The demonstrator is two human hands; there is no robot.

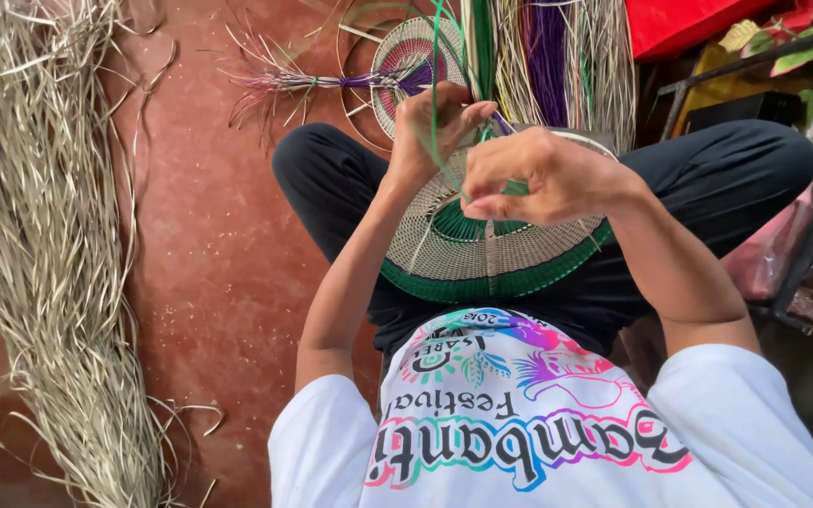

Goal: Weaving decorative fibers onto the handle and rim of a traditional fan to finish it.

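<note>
I am resting a round woven fan of pale and green straw (491, 249) on my lap. My left hand (430, 127) is pinching a thin green strand (437, 85); my right hand (538, 174) is pressing the stiff weave. Loose dry straw (39, 235) is lying on the red floor (218, 263).

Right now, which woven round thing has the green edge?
The woven disc on the lap, under both hands; the other disc on the floor has purple.
</note>
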